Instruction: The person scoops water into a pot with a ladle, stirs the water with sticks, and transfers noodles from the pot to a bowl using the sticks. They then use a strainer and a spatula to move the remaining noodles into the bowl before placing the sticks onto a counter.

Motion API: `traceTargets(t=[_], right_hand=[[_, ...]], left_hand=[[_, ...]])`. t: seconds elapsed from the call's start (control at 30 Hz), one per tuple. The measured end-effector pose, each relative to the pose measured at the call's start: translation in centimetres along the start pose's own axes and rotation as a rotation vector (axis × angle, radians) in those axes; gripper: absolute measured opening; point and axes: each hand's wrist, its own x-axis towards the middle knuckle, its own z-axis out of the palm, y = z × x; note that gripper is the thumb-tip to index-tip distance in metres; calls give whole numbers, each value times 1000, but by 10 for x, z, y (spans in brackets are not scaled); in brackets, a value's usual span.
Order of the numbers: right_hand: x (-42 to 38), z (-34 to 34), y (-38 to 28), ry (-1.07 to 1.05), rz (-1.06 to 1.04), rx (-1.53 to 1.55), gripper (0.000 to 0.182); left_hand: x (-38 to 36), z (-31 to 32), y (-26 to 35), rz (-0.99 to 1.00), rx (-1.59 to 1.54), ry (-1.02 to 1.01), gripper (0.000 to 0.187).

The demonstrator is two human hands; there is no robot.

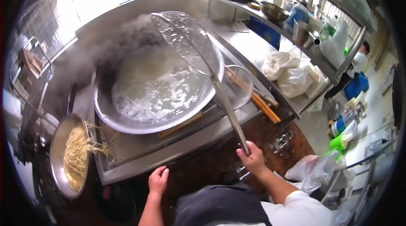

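My right hand [253, 157] is closed round the end of the long handle of a wire strainer [179, 35]. The strainer's mesh head is raised over the far right part of a large metal pot [158, 128], in which pale water [156, 95] bubbles and steams. My left hand [158, 180] hangs in front of the stove's near edge, its fingers curled with nothing visible in them. To its left, a metal bowl [59, 158] holds yellow noodles [76, 158]; some strands trail over its rim onto the stove.
A second strainer [239, 88] and wooden sticks [265, 107] lie right of the pot. Beyond are white bags [292, 76] and a shelf [313, 52] with bowls. Plastic bags [315, 169] stand at the lower right. Another person [359, 62] is at the far right.
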Motion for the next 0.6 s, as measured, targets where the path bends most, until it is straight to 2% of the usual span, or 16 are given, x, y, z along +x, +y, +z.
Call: traceTargets(t=[0.07, 0.13, 0.2, 0.27, 0.3, 0.33, 0.4, 0.43, 0.47, 0.53, 0.6], right_hand=[[6, -30, 22, 30, 35, 12, 30], [10, -60, 29, 10, 99, 17, 31], [8, -74, 49, 50, 134, 19, 30], [4, -85, 48, 41, 183, 8, 32], [0, -87, 57, 25, 226, 40, 31], [-6, -89, 66, 9, 272, 68, 31], [-15, -88, 78, 8, 351, 102, 30], [-15, -88, 82, 3, 349, 93, 29], [-14, -87, 84, 19, 354, 96, 29], [-13, -81, 83, -10, 425, 118, 28], [-5, -68, 80, 2, 413, 122, 28]], left_hand=[[33, 25, 47, 260, 235, 61, 29], [74, 53, 59, 469, 463, 186, 32], [109, 67, 81, 174, 694, 48, 39], [145, 74, 93, -244, 792, -193, 46], [160, 75, 97, -328, 765, -344, 51], [179, 89, 49, 16, 803, -161, 62], [202, 97, 29, -22, 876, -211, 63], [201, 97, 39, -50, 903, -231, 64], [205, 101, 29, -66, 958, -171, 63], [209, 95, 25, -29, 912, -253, 60], [208, 92, 20, -58, 877, -210, 59]])
